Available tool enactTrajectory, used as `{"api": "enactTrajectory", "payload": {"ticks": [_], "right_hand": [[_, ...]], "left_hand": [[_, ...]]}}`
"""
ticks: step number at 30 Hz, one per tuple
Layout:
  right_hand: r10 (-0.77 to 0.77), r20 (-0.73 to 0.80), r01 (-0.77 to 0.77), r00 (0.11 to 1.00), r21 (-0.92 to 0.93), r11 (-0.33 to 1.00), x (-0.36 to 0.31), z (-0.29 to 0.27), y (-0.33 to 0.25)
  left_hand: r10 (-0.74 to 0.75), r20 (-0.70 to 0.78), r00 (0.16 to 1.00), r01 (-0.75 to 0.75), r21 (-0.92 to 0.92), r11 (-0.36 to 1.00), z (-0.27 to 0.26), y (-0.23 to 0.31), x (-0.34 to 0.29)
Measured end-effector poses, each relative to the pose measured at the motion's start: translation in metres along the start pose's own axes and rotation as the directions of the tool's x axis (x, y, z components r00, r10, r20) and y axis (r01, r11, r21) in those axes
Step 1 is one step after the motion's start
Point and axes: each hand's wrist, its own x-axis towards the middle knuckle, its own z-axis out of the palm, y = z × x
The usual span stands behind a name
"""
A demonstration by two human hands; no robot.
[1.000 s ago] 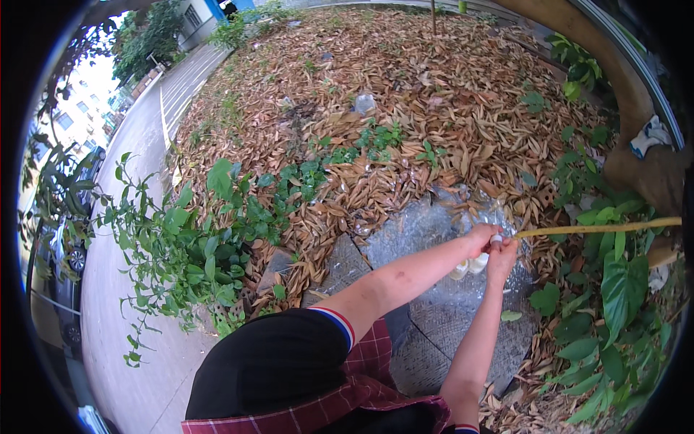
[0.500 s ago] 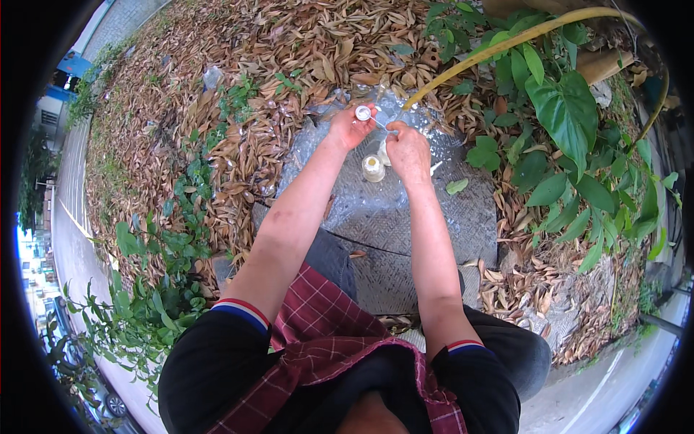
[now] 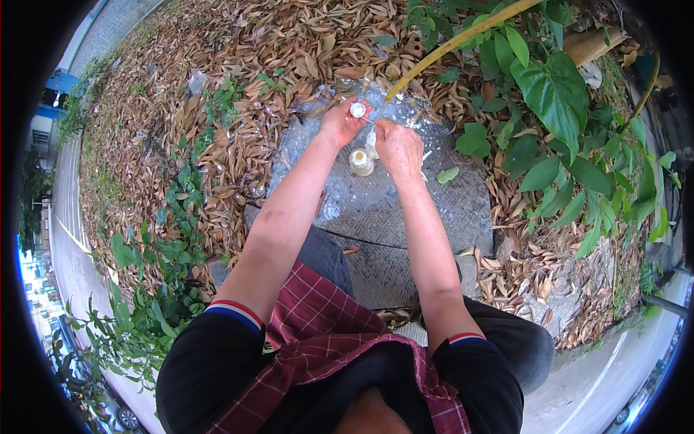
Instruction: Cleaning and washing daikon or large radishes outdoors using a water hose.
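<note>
My left hand [image 3: 341,124] is turned palm up, its fingers curled round a small round white cap [image 3: 358,110]. To its right, my right hand [image 3: 400,150] pinches a thin stick [image 3: 369,120] that slants toward the cap; whether its tip touches the cap is too small to tell. Below the hands, on the grey slab, a small pale bottle [image 3: 361,163] stands with a yellowish spot at its top. Just behind it, partly covered by my right hand, is another whitish container [image 3: 371,142].
Clear plastic with white splashes covers the far part of the textured stone slab [image 3: 426,224]. Dry brown leaves [image 3: 289,43] surround it. A yellow plant stem [image 3: 455,47] arches in from the right above big green leaves [image 3: 555,98]. A green leaf [image 3: 447,175] lies on the slab.
The whole view has shifted slightly, so the scene sits a little further left. Both hands stay close together with the same cap and stick; the cap's opening looks whiter now.
</note>
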Motion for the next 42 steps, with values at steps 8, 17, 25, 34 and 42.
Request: {"api": "enactTrajectory", "payload": {"ticks": [8,17,25,34,42], "right_hand": [[0.01,0.025,-0.01,1.0,-0.012,1.0,0.001,-0.009,0.012],[0.067,0.142,-0.078,0.988,0.07,0.995,0.0,-0.017,0.024],[0.193,0.436,-0.46,0.879,0.668,0.586,0.018,0.028,0.095],[0.138,0.409,-0.419,0.902,0.753,0.507,0.006,0.053,0.07],[-0.004,0.075,-0.015,0.997,0.259,0.966,-0.006,0.03,0.043]], "left_hand": [[-0.065,-0.055,0.996,0.069,0.067,0.995,0.002,-0.016,0.011],[-0.178,-0.026,0.984,0.18,0.162,0.97,0.001,-0.026,0.014],[-0.253,0.024,0.967,0.25,0.094,0.964,0.002,-0.023,0.012],[-0.142,0.102,0.985,0.157,-0.158,0.975,-0.001,-0.022,0.015],[-0.156,0.088,0.984,0.161,-0.052,0.986,-0.003,-0.019,0.012]]}}
